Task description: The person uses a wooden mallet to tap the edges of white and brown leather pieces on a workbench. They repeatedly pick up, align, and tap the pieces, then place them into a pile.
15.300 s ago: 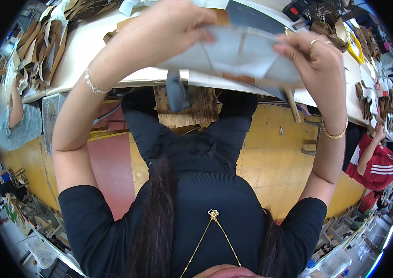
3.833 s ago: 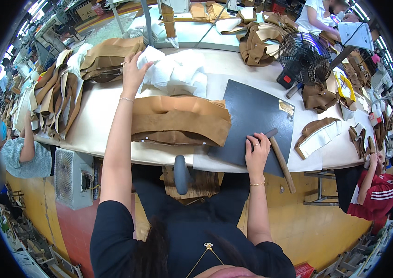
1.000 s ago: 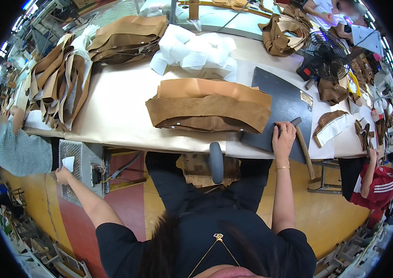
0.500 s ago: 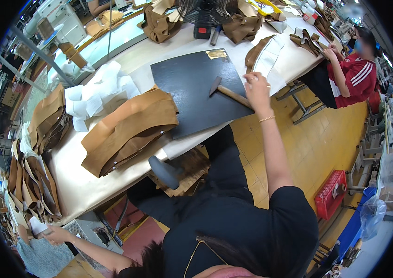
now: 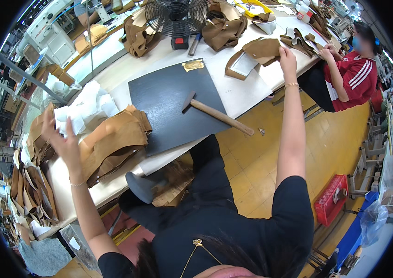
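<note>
At the far right of the worktable, my right hand [image 5: 288, 64] pinches the edge of a brown leather piece [image 5: 261, 50]. That piece is bent over, its brown side up on the right and a pale patch showing on the left. My left hand [image 5: 64, 141] is raised with fingers apart, holding nothing, beside a stack of curved brown leather pieces [image 5: 113, 141]. Between my hands, a hammer [image 5: 215, 113] rests on a black board [image 5: 164, 102], its wooden handle sticking out past the table edge.
Crumpled white pieces [image 5: 87, 106] lie behind the stack, and more brown pieces [image 5: 34, 185] hang at the left end. A black fan [image 5: 176, 18] stands at the back near a second hammer [image 5: 194, 45]. A co-worker in red [image 5: 354, 85] sits at right; a red basket [image 5: 331, 199] is below.
My left hand has come up from the lower left to beside the stack. My right hand has moved farther right, and the leather piece that lay pale side up is now turned partly over.
</note>
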`<move>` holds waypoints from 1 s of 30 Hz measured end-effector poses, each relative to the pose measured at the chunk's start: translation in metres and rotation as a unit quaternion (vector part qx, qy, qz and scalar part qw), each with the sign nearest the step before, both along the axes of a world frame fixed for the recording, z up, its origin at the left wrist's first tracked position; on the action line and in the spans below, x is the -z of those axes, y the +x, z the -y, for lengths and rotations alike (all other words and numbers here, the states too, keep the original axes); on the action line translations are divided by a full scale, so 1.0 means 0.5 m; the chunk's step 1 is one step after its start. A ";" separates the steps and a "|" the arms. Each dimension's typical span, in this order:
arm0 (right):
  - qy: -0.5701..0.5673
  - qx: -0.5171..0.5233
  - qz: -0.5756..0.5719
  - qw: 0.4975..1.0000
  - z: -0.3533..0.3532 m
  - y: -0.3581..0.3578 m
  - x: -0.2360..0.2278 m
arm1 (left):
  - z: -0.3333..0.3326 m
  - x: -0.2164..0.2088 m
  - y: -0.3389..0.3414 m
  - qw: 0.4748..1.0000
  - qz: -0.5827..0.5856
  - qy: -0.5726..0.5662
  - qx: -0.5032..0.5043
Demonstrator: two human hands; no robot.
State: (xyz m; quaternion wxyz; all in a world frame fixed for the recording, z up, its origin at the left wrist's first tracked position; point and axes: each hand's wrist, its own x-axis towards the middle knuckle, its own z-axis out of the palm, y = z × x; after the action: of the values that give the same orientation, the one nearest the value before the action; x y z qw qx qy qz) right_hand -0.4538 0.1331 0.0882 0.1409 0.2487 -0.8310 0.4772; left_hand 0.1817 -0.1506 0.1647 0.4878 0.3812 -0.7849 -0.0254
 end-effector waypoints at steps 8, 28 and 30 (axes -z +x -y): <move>-0.015 -0.008 -0.230 0.973 0.093 0.034 -0.293 | -0.159 0.015 -0.308 0.959 0.045 0.093 0.265; 0.197 -0.145 0.001 0.970 0.046 0.184 0.158 | -0.213 0.174 -0.363 0.566 -0.134 0.750 0.315; 0.207 -0.150 0.093 0.962 0.063 0.188 0.184 | -0.215 0.172 -0.343 0.556 -0.158 0.757 0.304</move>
State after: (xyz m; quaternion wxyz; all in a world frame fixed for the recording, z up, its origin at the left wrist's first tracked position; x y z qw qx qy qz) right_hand -0.3596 0.1016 -0.0038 -0.0642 0.3485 -0.8743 0.3316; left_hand 0.0100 -0.0429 0.0786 0.0993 0.3382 -0.4563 -0.8170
